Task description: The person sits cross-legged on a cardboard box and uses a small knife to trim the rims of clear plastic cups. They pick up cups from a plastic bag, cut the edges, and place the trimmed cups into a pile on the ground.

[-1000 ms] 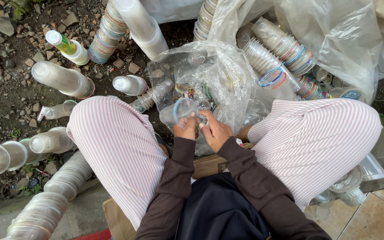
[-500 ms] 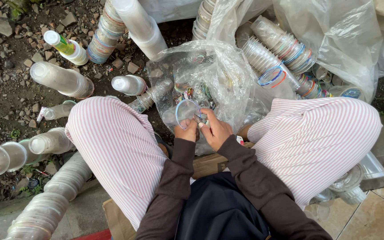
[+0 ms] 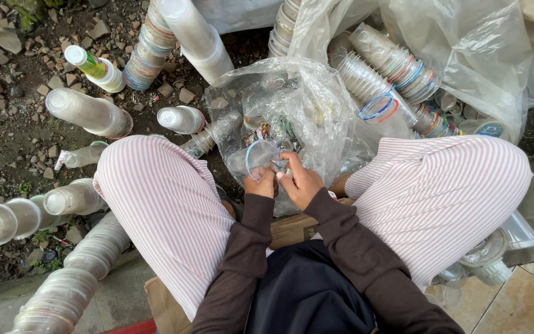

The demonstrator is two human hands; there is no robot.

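while both hands meet over the clear bag (image 3: pixel 307 102), left hand (image 3: pixel 259 183) pinches a clear cup (image 3: pixel 261 158), lifted slightly since before; right hand (image 3: pixel 301 182) picks at its rim.

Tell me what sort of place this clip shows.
Probably an outdoor sorting spot for used plastic cups: nested cup stacks lie on stony dirt, clear bags of cups stand around, and both hands work at a clear cup.

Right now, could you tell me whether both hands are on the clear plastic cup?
Yes, the left hand and right hand both hold the clear plastic cup between the knees.
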